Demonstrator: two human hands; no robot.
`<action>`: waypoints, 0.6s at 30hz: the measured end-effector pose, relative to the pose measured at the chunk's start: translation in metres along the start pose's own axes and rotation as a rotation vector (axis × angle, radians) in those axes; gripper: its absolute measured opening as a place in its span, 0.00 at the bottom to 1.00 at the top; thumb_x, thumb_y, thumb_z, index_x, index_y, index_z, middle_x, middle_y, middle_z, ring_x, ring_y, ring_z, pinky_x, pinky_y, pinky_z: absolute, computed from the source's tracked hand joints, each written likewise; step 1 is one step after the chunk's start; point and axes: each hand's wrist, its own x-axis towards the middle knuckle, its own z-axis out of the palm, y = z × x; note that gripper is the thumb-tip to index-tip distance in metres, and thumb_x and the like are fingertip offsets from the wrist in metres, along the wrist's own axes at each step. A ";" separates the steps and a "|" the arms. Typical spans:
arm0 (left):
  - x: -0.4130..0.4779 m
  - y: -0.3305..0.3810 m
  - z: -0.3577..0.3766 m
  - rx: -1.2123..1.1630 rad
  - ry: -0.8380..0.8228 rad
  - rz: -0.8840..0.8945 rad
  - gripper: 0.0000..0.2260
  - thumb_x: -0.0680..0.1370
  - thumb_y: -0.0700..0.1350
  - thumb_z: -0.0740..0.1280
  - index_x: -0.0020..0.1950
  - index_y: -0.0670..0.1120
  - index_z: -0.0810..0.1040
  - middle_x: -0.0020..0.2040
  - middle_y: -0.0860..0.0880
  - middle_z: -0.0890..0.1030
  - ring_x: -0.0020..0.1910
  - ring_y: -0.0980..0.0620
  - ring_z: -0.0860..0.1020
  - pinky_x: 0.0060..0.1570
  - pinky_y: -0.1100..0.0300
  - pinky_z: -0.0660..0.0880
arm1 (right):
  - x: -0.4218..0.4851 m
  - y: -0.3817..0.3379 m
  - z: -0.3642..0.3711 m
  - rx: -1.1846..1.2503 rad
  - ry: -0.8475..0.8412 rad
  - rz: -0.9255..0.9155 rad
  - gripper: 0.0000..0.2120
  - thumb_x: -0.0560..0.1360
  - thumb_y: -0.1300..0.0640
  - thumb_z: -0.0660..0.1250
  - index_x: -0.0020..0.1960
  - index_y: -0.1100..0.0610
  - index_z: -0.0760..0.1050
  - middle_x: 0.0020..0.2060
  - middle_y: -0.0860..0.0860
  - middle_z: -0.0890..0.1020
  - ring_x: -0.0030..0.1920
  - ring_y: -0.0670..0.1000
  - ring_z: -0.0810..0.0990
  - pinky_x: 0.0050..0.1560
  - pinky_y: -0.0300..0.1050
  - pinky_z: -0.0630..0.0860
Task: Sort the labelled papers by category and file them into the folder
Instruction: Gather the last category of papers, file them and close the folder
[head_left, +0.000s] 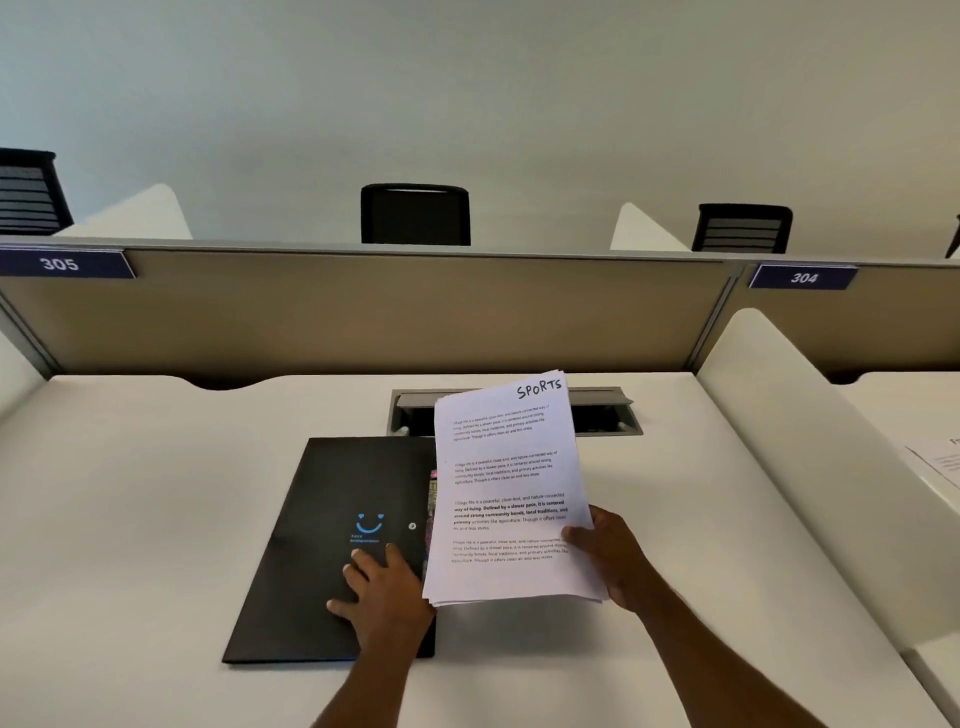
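A black folder (322, 530) with a blue smiley logo lies shut on the white desk (156, 493). My left hand (382, 592) rests flat on its cover near the right edge, fingers spread. My right hand (610, 558) grips a stack of white printed papers (506, 488) by its lower right side, holding it raised above the desk just right of the folder. The top sheet has "SPORTS" handwritten in its upper right corner. A strip of coloured tabs (432, 499) shows at the folder's right edge beside the papers.
A grey cable hatch (608, 410) is set into the desk behind the papers. A tan partition (363, 312) with plates 305 and 304 backs the desk. A white side divider (810, 441) stands on the right, with another sheet (940, 462) on the neighbouring desk. Black chairs stand beyond.
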 end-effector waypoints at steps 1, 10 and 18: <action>0.003 0.000 -0.003 -0.026 -0.018 -0.008 0.35 0.75 0.62 0.63 0.77 0.49 0.55 0.78 0.37 0.52 0.77 0.35 0.52 0.68 0.29 0.57 | 0.001 0.001 -0.001 -0.005 0.001 0.000 0.19 0.63 0.61 0.69 0.54 0.61 0.80 0.51 0.58 0.85 0.51 0.65 0.83 0.57 0.61 0.78; 0.012 -0.001 -0.027 -0.258 -0.088 0.012 0.28 0.72 0.57 0.67 0.67 0.47 0.67 0.65 0.41 0.73 0.65 0.38 0.72 0.62 0.38 0.72 | 0.002 0.001 -0.005 0.010 0.000 -0.014 0.20 0.64 0.62 0.68 0.55 0.62 0.80 0.51 0.58 0.85 0.50 0.64 0.84 0.56 0.60 0.78; 0.005 -0.003 -0.067 -0.354 0.151 0.076 0.08 0.81 0.43 0.59 0.54 0.41 0.76 0.44 0.46 0.79 0.38 0.51 0.75 0.43 0.59 0.68 | 0.003 -0.009 0.011 -0.004 0.034 -0.055 0.15 0.65 0.61 0.68 0.51 0.57 0.80 0.50 0.55 0.86 0.48 0.59 0.84 0.53 0.55 0.79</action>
